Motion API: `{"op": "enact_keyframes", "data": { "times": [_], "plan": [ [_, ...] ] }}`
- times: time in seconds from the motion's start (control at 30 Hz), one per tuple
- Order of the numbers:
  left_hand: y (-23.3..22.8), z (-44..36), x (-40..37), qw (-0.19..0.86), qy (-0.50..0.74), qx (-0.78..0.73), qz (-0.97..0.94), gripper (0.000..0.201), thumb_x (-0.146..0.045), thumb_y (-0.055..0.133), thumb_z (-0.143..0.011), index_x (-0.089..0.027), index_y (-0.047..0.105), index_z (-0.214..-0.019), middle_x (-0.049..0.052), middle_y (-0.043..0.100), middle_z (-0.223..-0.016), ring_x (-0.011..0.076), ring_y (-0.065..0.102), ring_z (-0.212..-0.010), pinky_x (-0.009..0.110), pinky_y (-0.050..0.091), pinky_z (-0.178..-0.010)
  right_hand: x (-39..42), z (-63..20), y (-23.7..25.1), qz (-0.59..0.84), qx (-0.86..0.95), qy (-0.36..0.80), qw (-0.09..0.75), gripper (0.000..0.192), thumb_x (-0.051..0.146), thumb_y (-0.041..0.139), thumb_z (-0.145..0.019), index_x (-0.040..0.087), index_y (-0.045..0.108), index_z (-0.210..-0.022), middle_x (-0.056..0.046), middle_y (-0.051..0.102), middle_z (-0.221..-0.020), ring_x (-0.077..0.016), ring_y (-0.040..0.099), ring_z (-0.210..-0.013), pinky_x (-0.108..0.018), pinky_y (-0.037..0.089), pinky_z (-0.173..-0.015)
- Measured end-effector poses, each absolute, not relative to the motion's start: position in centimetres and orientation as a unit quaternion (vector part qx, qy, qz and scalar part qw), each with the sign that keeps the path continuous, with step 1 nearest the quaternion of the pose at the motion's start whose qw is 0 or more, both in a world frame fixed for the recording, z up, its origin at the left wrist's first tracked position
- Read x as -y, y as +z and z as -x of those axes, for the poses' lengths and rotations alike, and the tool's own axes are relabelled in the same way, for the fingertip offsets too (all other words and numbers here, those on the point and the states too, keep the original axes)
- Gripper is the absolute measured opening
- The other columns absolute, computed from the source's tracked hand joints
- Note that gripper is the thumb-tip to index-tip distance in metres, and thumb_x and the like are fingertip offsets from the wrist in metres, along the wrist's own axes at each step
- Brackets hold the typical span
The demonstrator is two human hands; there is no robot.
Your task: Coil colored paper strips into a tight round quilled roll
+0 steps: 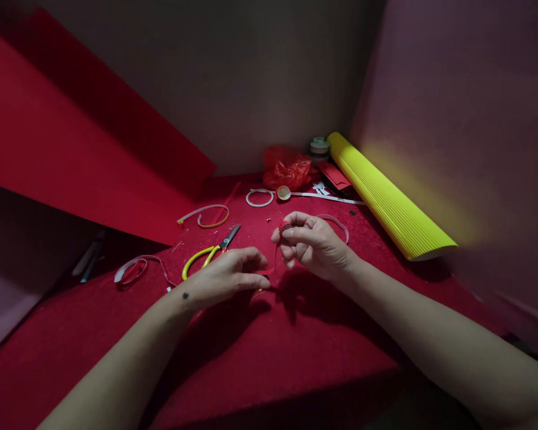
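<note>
My right hand [311, 242] pinches a small red rolled paper coil [284, 226] between thumb and fingertips, just above the red felt surface [260, 352]. A thin red paper strip [269, 270] runs down from the coil to my left hand [231, 276], whose fingers are closed on its lower end. Yellow-handled scissors [208, 254] lie shut just beyond my left hand.
A yellow corrugated roll [385, 197] lies at the right. A large red sheet [72, 143] leans at the left. Red plastic bag [287, 168], tape roll [319, 146], white ring [259, 197], small cup [283, 192] and loose paper strips [206, 214] lie at the back.
</note>
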State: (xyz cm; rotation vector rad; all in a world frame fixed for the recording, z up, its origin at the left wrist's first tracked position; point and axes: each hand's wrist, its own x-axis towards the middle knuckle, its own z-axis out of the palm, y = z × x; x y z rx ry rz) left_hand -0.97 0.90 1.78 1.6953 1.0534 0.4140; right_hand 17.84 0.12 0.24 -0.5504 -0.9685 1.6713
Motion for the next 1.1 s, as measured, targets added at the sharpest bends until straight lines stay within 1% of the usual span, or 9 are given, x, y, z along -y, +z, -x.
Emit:
{"op": "enact_keyframes", "data": {
  "times": [0.07,0.13,0.2,0.27,0.43,0.53,0.67,0.87,1.1],
  "plan": [
    [2.4,0.8,-0.8,0.516,0.238,-0.425,-0.704,0.021,-0.028,0.071,-0.069,-0.018,0.067,-0.087,0.004,0.067,-0.085,0.0173,0.061,-0.078,0.026,0.047,-0.069,0.0,-17.7,0.1,0.23,0.411,0.706,0.53,0.026,0.018,0.071,-0.066,0.018,0.049,-0.079,0.001,0.068,-0.07,-0.0089,0.058,-0.046,-0.021,0.049,-0.041],
    [2.8,0.4,-0.6,0.522,0.318,-0.411,-0.676,0.023,-0.03,0.069,-0.073,-0.018,0.066,-0.093,0.006,0.068,-0.094,0.018,0.062,-0.088,0.026,0.047,-0.077,0.1,-17.5,0.0,0.226,0.411,0.71,0.525,0.025,0.017,0.071,-0.066,0.018,0.051,-0.079,0.002,0.067,-0.068,-0.009,0.058,-0.046,-0.021,0.05,-0.04],
    [2.9,-0.2,-0.4,0.542,0.379,-0.39,-0.64,0.023,-0.029,0.068,-0.075,-0.018,0.066,-0.095,0.006,0.068,-0.096,0.0168,0.062,-0.09,0.025,0.046,-0.081,0.2,-17.3,-0.2,0.223,0.414,0.71,0.524,0.024,0.017,0.072,-0.066,0.017,0.052,-0.079,0.003,0.065,-0.066,-0.009,0.058,-0.046,-0.021,0.05,-0.04],
    [2.6,-0.7,-0.3,0.572,0.404,-0.367,-0.613,0.022,-0.028,0.068,-0.075,-0.018,0.066,-0.096,0.005,0.068,-0.091,0.0158,0.062,-0.085,0.025,0.046,-0.079,0.3,-17.1,-0.4,0.224,0.42,0.709,0.521,0.022,0.018,0.072,-0.066,0.017,0.053,-0.078,0.003,0.064,-0.064,-0.0084,0.057,-0.046,-0.02,0.05,-0.039],
    [1.9,-0.8,-0.4,0.58,0.434,-0.367,-0.584,0.018,-0.025,0.07,-0.073,-0.015,0.068,-0.088,0.003,0.066,-0.078,0.0131,0.059,-0.071,0.025,0.046,-0.07,0.5,-16.8,-0.7,0.231,0.435,0.708,0.506,0.022,0.02,0.072,-0.067,0.016,0.054,-0.078,0.002,0.064,-0.064,-0.0088,0.057,-0.045,-0.021,0.051,-0.039],
    [2.0,-0.7,-0.3,0.571,0.445,-0.37,-0.583,0.016,-0.023,0.073,-0.07,-0.015,0.068,-0.082,0.001,0.066,-0.077,0.0117,0.059,-0.071,0.023,0.045,-0.071,0.6,-16.7,-0.7,0.246,0.431,0.707,0.504,0.023,0.02,0.073,-0.067,0.015,0.054,-0.078,0.002,0.065,-0.066,-0.0091,0.058,-0.045,-0.021,0.051,-0.038],
    [2.3,-0.8,0.0,0.569,0.436,-0.373,-0.589,0.013,-0.022,0.074,-0.069,-0.015,0.066,-0.077,0.001,0.064,-0.079,0.012,0.058,-0.074,0.024,0.046,-0.073,0.7,-16.7,-0.6,0.273,0.434,0.703,0.492,0.022,0.021,0.073,-0.066,0.016,0.054,-0.078,0.004,0.06,-0.055,-0.0106,0.057,-0.043,-0.023,0.05,-0.038],
    [2.2,-0.5,-0.1,0.552,0.431,-0.381,-0.604,0.013,-0.023,0.073,-0.07,-0.014,0.063,-0.07,0.002,0.062,-0.089,0.0138,0.057,-0.083,0.026,0.044,-0.08,0.9,-16.8,-0.2,0.309,0.451,0.664,0.51,0.018,0.019,0.074,-0.063,0.015,0.061,-0.074,0.005,0.057,-0.056,-0.0054,0.047,-0.04,-0.019,0.04,-0.037],
    [1.9,-0.6,-0.1,0.566,0.431,-0.376,-0.594,0.012,-0.024,0.074,-0.07,-0.016,0.066,-0.075,-0.001,0.062,-0.078,0.0109,0.056,-0.075,0.023,0.043,-0.075,1.0,-16.8,-0.1,0.309,0.443,0.656,0.527,0.018,0.023,0.075,-0.065,0.016,0.063,-0.076,0.004,0.055,-0.06,-0.0051,0.044,-0.044,-0.019,0.034,-0.039]
  ]
}}
